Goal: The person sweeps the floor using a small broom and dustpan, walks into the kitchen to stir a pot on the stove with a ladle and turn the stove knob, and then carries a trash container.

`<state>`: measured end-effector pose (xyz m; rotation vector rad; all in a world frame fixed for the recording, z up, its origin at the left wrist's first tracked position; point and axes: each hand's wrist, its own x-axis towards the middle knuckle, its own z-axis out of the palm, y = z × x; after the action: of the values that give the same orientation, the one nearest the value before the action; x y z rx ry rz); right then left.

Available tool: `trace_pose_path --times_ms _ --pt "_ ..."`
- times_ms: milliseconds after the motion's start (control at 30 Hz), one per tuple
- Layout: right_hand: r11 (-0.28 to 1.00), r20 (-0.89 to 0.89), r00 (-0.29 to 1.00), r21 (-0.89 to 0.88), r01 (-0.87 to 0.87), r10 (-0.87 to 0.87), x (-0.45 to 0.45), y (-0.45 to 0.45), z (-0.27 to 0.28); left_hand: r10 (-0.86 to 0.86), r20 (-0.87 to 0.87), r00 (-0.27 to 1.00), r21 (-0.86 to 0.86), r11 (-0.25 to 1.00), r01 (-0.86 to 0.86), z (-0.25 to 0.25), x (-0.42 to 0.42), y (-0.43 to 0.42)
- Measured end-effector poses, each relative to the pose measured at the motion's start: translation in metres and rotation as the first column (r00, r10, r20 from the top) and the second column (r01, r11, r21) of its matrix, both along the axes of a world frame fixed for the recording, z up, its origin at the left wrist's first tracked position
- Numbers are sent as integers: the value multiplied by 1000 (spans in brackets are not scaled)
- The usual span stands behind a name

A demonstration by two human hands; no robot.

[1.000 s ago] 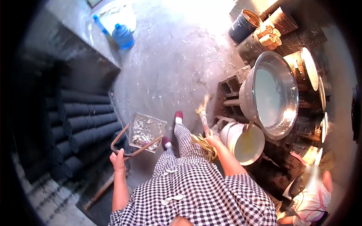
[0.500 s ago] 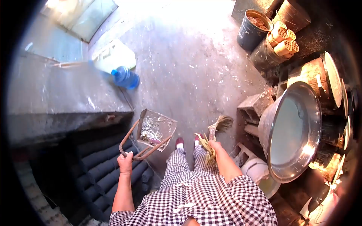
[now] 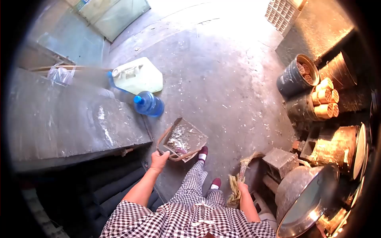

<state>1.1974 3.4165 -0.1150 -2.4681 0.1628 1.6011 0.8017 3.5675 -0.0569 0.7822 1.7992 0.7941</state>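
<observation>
My left hand [image 3: 160,160] is closed on the curved handle of a dustpan [image 3: 195,137], which hangs in front of my left leg. Pale scraps and dust lie in the pan. Lower right, my right hand [image 3: 242,187] grips a straw hand broom [image 3: 243,171] by its shaft, with loose straw strands hanging beside the fingers. The broom's bristle end points up and to the right, near a concrete block [image 3: 281,162]. My feet in dark red shoes [image 3: 216,182] stand on the floor between dustpan and broom.
A blue water bottle [image 3: 152,105] and a pale jerrycan [image 3: 145,75] stand beside a concrete ledge [image 3: 79,123] on the left. Dark cylinders [image 3: 119,190] are stacked under it. At right are a large metal basin [image 3: 291,190], buckets [image 3: 294,81] and perforated orange cylinders [image 3: 326,97]. Small debris dots the floor.
The view has shifted forward and left, and one foot has stepped ahead. The dustpan and the broom have moved along with my hands, both still held.
</observation>
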Motion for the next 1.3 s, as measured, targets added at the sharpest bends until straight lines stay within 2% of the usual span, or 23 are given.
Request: trace_pose_path --times_ms 100,133,167,200,233,300,400,467,533,600,633,700,733,767,867,900,967,1067,1100,1167,1233,1267,1300 --pt "941 9 943 -64 -331 332 4 -5 -115 -42 -54 998 7 999 43 -5 8 38" --pt "878 61 878 -89 -470 475 -23 46 -59 -55 -65 996 17 998 57 -6 9 52" --pt "863 5 866 82 -499 500 -30 61 -49 -88 -60 994 14 996 89 -9 15 66" --pt "986 -215 969 137 -97 125 -35 95 14 -123 -18 992 -66 990 121 -13 25 71" --pt "964 -100 968 159 -214 231 -37 125 62 -146 26 989 -137 979 148 -18 25 83" --pt "909 162 955 304 -286 246 -24 103 25 -110 102 989 -58 991 117 -10 46 108" --pt "914 221 963 339 -221 151 4 122 56 -172 89 981 -22 984 174 -26 54 130" --pt "910 244 969 391 -140 44 44 113 23 -207 93 974 -60 975 212 -37 58 143" --pt "937 388 897 183 -298 210 91 123 5 -255 61 965 -49 965 258 -45 69 160" --pt "924 434 823 -68 -377 367 136 132 -26 -255 100 962 -50 964 261 -45 83 171" --pt "918 370 842 -117 -378 393 144 152 -25 -244 111 963 -47 967 250 -46 90 179" --pt "941 281 898 -121 -317 339 133 183 -31 -253 81 964 -52 965 258 -50 100 187" --pt "959 225 932 -43 -281 284 119 186 -41 -271 52 961 -60 960 274 -55 103 191" --pt "893 245 860 -169 -417 448 105 181 -65 -288 29 957 -68 955 289 -60 107 195" --pt "765 174 745 -161 -624 644 52 185 -36 -276 -4 961 -73 959 275 -60 128 211" --pt "699 22 700 -73 -711 714 56 184 -28 -263 -2 965 -63 963 262 -61 132 216" --pt "671 55 676 86 -737 735 70 188 4 -276 -14 961 -98 957 273 -69 128 223" --pt "555 161 553 32 -831 818 100 206 36 -282 -53 958 -115 955 275 -67 132 236" --pt "564 205 558 33 -825 804 115 216 42 -268 -47 962 -118 958 261 -68 133 240" --pt "549 425 517 55 -834 743 159 231 24 -241 -35 970 -131 963 234 -73 128 245" --pt "554 531 470 2 -833 705 208 272 -7 -209 4 978 -148 967 207 -84 121 248" --pt "529 531 378 -162 -833 758 215 319 2 -176 47 983 -156 971 181 -82 121 252" --pt "537 492 370 -255 -804 788 227 358 -4 -141 88 986 -165 974 154 -81 119 255"
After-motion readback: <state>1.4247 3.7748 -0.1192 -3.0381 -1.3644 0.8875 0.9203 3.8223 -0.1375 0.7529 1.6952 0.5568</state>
